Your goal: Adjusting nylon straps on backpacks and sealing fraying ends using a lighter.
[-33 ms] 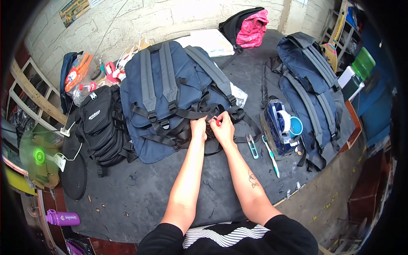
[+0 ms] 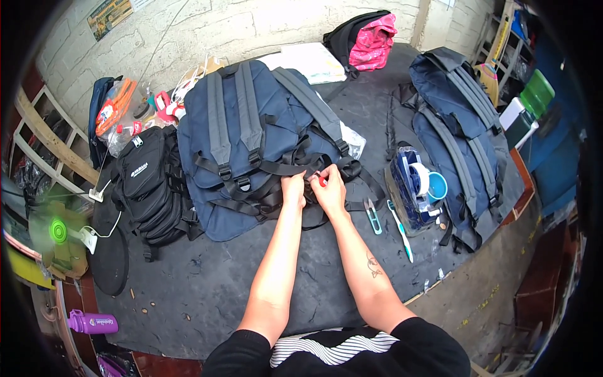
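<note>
Blue backpacks with grey shoulder straps (image 2: 239,119) lie in a pile on the dark table, black webbing straps (image 2: 276,168) trailing from their near side. My left hand (image 2: 293,188) is closed, pinching one of these black straps. Close beside it, my right hand (image 2: 330,191) is closed round a small red object (image 2: 323,181). The fingers cover most of that object, so its kind is unclear. Both hands are at the pile's near right edge, their fingertips almost touching. To the right of my right hand lie thread snips (image 2: 373,217) with light-blue handles.
A toothbrush (image 2: 401,231) and a clear container with tape rolls (image 2: 411,188) sit right of the snips. More blue backpacks (image 2: 458,132) lie farther right. A black bag (image 2: 147,182) stands left, a purple bottle (image 2: 93,322) near left, and a green fan (image 2: 58,231) beyond the table's left edge.
</note>
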A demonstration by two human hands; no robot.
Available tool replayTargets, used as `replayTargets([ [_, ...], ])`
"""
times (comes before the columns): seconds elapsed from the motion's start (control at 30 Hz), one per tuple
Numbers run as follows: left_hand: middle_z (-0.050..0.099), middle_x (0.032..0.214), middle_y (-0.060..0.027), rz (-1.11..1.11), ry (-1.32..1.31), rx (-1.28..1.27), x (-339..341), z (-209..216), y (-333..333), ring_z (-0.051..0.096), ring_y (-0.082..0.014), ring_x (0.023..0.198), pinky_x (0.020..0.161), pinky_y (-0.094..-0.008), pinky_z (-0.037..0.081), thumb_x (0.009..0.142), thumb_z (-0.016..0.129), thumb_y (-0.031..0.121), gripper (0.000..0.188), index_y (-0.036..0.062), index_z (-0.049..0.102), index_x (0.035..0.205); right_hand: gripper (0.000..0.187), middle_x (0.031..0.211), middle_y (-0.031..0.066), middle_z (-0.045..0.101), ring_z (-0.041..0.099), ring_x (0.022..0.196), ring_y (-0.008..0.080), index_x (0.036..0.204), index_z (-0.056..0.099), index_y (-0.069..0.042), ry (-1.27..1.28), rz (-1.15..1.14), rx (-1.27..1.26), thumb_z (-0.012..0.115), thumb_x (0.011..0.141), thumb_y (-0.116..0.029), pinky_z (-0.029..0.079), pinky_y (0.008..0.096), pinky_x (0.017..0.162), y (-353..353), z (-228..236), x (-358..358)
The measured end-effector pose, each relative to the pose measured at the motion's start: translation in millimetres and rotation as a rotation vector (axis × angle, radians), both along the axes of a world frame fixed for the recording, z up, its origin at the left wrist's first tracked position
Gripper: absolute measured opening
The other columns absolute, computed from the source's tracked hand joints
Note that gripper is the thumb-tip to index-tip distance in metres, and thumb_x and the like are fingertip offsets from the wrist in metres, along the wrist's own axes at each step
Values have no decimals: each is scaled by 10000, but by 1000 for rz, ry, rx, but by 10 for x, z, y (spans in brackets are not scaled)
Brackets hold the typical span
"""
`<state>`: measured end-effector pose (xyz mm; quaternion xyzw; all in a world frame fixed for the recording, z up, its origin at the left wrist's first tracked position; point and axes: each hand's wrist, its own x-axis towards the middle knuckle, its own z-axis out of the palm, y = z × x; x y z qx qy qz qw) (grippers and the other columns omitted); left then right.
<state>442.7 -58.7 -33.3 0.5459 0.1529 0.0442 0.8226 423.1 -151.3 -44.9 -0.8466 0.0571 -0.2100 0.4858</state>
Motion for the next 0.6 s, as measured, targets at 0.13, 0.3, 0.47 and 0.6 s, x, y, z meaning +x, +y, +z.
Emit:
replayTargets([
  [0.13,566,1066,-98,-4,-7,-51,-7,17,15,521,-188,944,795,-291,403,750,631,114,362,-17,550,1078,278,784,124,553,567,753,311,799,423,-46,16,20,8,621,709,-218,443,378,667,30,27,-38],
  [0.3,572,1050,-99,-7,16,-81,-50,81,21,519,-190,950,798,-297,404,745,629,106,352,-18,556,1067,278,779,123,556,567,748,314,793,423,-48,57,-20,-1,623,707,-221,444,382,666,44,24,-20],
  [0.47,622,940,-104,61,36,-104,-92,194,-23,588,-183,799,708,-292,459,792,543,20,197,-68,589,962,279,770,125,549,565,739,317,803,420,-48,9,-40,14,628,708,-209,444,384,656,53,-25,-35],
  [0.6,627,926,-109,38,0,-143,-86,126,16,601,-190,789,705,-293,468,796,539,16,190,-71,591,957,279,775,121,547,572,686,320,829,436,-56,-43,-46,5,630,706,-215,449,407,624,85,-13,-64],
])
